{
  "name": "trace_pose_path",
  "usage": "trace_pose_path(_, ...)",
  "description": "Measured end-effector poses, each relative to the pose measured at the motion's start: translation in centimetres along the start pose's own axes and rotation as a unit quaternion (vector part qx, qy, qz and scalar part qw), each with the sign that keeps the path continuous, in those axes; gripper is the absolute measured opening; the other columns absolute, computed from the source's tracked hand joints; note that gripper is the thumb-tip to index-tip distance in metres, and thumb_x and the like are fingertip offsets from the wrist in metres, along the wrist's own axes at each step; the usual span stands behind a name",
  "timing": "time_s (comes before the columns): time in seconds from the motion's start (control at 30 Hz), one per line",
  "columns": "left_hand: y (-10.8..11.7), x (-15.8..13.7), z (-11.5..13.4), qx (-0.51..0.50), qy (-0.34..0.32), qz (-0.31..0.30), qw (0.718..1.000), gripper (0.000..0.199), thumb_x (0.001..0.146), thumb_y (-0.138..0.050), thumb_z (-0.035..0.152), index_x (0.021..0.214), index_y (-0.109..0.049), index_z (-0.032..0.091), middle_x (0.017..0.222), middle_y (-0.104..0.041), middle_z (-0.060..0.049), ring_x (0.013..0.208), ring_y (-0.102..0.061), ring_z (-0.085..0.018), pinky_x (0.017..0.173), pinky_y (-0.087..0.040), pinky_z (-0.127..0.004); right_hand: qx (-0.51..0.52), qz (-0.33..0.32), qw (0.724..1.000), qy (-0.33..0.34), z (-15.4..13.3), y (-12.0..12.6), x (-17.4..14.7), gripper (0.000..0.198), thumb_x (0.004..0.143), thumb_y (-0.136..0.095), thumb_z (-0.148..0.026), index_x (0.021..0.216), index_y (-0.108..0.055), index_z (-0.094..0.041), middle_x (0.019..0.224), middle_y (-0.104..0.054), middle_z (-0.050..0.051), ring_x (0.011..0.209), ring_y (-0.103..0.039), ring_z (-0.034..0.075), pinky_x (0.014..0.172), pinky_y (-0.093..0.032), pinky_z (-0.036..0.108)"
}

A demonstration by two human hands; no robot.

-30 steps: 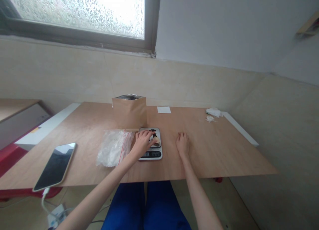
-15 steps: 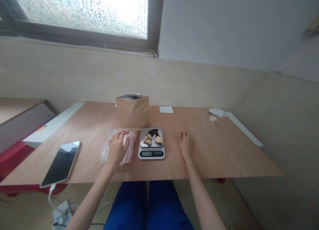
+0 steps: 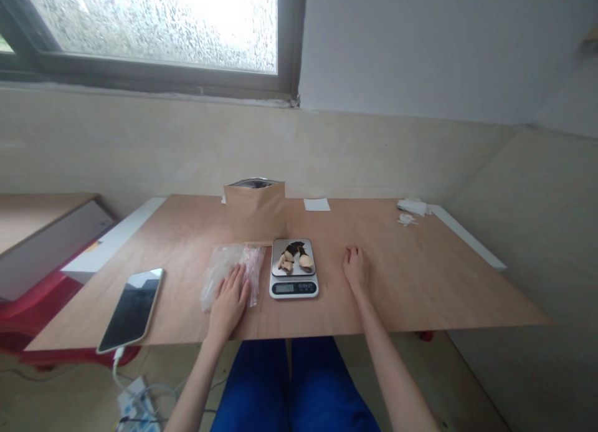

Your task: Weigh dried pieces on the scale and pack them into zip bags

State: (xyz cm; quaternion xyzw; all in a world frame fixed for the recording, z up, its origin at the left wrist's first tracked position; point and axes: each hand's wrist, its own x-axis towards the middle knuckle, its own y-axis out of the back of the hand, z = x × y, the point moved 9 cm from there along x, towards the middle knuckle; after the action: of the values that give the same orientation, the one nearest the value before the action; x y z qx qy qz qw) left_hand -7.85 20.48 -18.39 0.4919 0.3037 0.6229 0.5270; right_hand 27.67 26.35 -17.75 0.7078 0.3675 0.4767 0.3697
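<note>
My left hand lies flat with fingers stretched out on a pile of clear zip-lock bags with red-striped edges. To its right stands a white digital kitchen scale; its display is too small to read. Several pale and dark brown pieces, which look like dried mushrooms, lie on its metal plate. My right hand rests on the table right of the scale, fingers curled in and nothing visible in them. Behind the bags, a brown kraft pouch stands upright, its silvery mouth gaping.
A phone with a white charging cable plugged in lies at the left of the wooden table. White paper lies near the wall, crumpled tissue at the back right. Below the table on the left is a red stool.
My left hand has come down from hovering half-curled above the bags and now lies flat on them. My right hand stays beside the scale. The view has shifted slightly.
</note>
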Motion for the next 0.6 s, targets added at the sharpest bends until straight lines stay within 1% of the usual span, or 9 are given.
trace_pose_path(0.1,-0.1,-0.2,0.0,-0.016,0.003,0.003,1.0,0.046,0.091,-0.027,0.034,0.131,-0.04,0.016,0.136,-0.045,-0.011,0.129,-0.035,-0.023,0.105,-0.026,-0.044,0.013,0.008,1.0,0.005,0.1,0.0,0.0,0.032,0.084,-0.034,-0.014,0.1,-0.06,-0.008,0.095,-0.06,0.015,0.084,-0.053,0.021,0.072,-0.035,0.03)
trace_pose_path(0.17,0.1,-0.1,-0.2,-0.037,0.016,0.008,0.999,0.043,0.09,-0.028,0.033,0.127,-0.044,0.017,0.133,-0.049,-0.012,0.127,-0.038,-0.024,0.104,-0.028,-0.045,0.02,0.012,1.0,0.008,0.1,0.0,0.0,0.032,0.084,-0.033,-0.014,0.099,-0.06,-0.008,0.095,-0.06,0.015,0.084,-0.053,0.021,0.073,-0.036,0.03)
trace_pose_path(0.23,1.1,0.6,-0.3,-0.073,0.035,0.024,0.996,0.039,0.09,-0.029,0.033,0.12,-0.049,0.016,0.125,-0.055,-0.013,0.12,-0.047,-0.025,0.099,-0.035,-0.045,0.023,0.013,1.0,0.009,0.1,0.0,0.0,0.032,0.084,-0.033,-0.015,0.099,-0.06,-0.009,0.095,-0.06,0.015,0.084,-0.053,0.021,0.073,-0.036,0.031)
trace_pose_path(0.27,2.0,1.2,-0.2,-0.093,0.042,0.041,0.994,0.038,0.09,-0.029,0.034,0.116,-0.05,0.016,0.12,-0.058,-0.013,0.115,-0.051,-0.025,0.095,-0.039,-0.044,0.022,0.012,1.0,0.008,0.1,0.0,0.0,0.032,0.084,-0.033,-0.015,0.099,-0.06,-0.009,0.095,-0.06,0.015,0.084,-0.053,0.021,0.072,-0.036,0.031)
trace_pose_path(0.33,5.5,3.2,0.6,-0.135,0.028,0.116,0.984,0.034,0.089,-0.032,0.033,0.112,-0.051,0.018,0.111,-0.059,-0.012,0.105,-0.055,-0.023,0.089,-0.043,-0.039,0.018,0.011,1.0,0.004,0.1,0.0,0.0,0.033,0.084,-0.032,-0.015,0.1,-0.06,-0.008,0.095,-0.06,0.015,0.084,-0.053,0.021,0.072,-0.036,0.031)
trace_pose_path(0.4,9.7,5.9,1.9,-0.148,-0.001,0.194,0.97,0.031,0.088,-0.034,0.03,0.11,-0.051,0.019,0.107,-0.057,-0.011,0.105,-0.053,-0.022,0.091,-0.042,-0.037,0.014,0.011,1.0,0.003,0.1,0.1,0.0,0.032,0.084,-0.032,-0.016,0.099,-0.06,-0.009,0.095,-0.06,0.015,0.084,-0.053,0.021,0.072,-0.036,0.031)
trace_pose_path(0.47,13.9,9.2,3.3,-0.153,-0.032,0.262,0.952,0.031,0.087,-0.035,0.028,0.111,-0.051,0.018,0.109,-0.054,-0.011,0.108,-0.049,-0.021,0.092,-0.041,-0.036,0.008,0.01,1.0,0.006,0.0,0.1,0.0,0.032,0.084,-0.033,-0.015,0.099,-0.06,-0.009,0.094,-0.06,0.015,0.084,-0.053,0.021,0.071,-0.036,0.03)
trace_pose_path(0.53,16.7,12.8,5.0,-0.135,-0.068,0.283,0.947,0.032,0.087,-0.035,0.027,0.112,-0.051,0.016,0.11,-0.053,-0.012,0.109,-0.048,-0.021,0.094,-0.038,-0.036,0.003,0.009,1.0,0.008,0.0,0.0,0.0,0.032,0.084,-0.033,-0.015,0.098,-0.061,-0.008,0.094,-0.06,0.015,0.083,-0.053,0.021,0.071,-0.036,0.03)
trace_pose_path(0.6,17.8,16.3,6.5,-0.087,-0.09,0.261,0.957,0.034,0.087,-0.032,0.027,0.112,-0.051,0.014,0.112,-0.054,-0.013,0.11,-0.048,-0.021,0.096,-0.035,-0.035,0.0,0.008,1.0,0.009,-0.1,0.0,0.0,0.032,0.084,-0.033,-0.014,0.098,-0.061,-0.008,0.094,-0.06,0.016,0.082,-0.053,0.02,0.07,-0.036,0.03)
